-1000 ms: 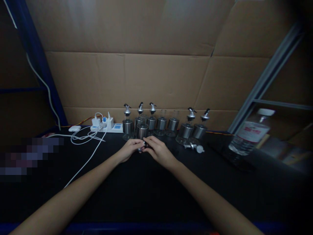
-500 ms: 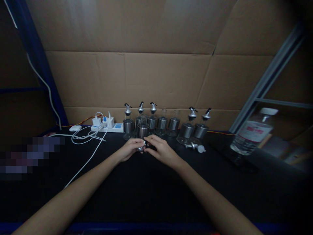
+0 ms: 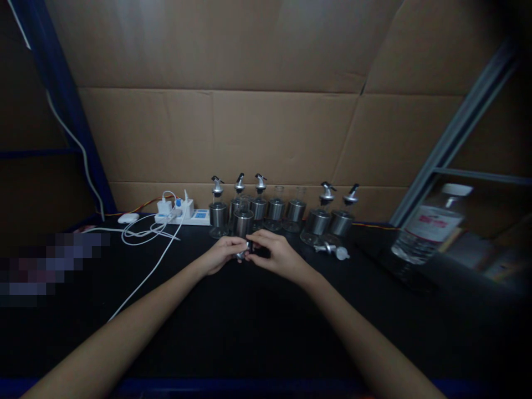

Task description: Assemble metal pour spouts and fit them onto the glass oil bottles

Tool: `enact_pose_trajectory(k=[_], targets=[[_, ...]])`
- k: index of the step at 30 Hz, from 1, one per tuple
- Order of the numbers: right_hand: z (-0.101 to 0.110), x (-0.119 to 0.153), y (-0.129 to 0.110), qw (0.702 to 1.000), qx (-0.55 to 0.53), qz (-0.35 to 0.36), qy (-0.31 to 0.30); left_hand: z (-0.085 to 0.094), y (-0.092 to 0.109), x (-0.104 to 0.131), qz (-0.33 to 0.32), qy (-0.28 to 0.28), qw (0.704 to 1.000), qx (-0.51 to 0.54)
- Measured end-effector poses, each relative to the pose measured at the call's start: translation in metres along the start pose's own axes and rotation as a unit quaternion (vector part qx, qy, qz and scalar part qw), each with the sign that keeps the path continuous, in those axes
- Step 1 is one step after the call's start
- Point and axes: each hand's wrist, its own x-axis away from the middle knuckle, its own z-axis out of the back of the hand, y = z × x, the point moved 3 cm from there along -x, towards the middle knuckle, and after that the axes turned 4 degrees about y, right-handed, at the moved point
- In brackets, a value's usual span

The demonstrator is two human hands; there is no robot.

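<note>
My left hand is closed round a small silver-and-black pour spout, mostly hidden by fingers. My right hand pinches the black part of the same spout from the right. Just behind my hands stands a glass oil bottle with a steel sleeve and no spout in its neck. Two more bottles without spouts, one and another, stand farther back. Several bottles bear silver spouts with black levers, such as the left one and the right one. A loose spout lies at the right.
White cables and a power strip lie at the left back, near a white case. At the right stands a large water bottle. A cardboard wall closes the back of the black table.
My right hand has shifted slightly, its wrist a little to the right, with its fingers still on the spout. My left hand and the bottles stay nearly as they were.
</note>
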Motion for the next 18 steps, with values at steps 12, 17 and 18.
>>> enact_pose_trajectory(k=[12, 17, 18], targets=[[-0.0024, 0.0003, 0.0030, 0.998, -0.053, -0.020, 0.020, 0.0009, 0.0015, -0.0002, 0.004, 0.012, 1.000, 0.026], [-0.0067, 0.0017, 0.0029, 0.998, -0.053, -0.021, 0.030, 0.0023, -0.0002, -0.0001, 0.008, 0.009, 0.999, 0.041], [-0.0076, 0.0020, 0.0028, 0.998, -0.050, -0.021, 0.033, 0.0028, -0.0007, -0.0002, 0.008, 0.010, 0.999, 0.043]])
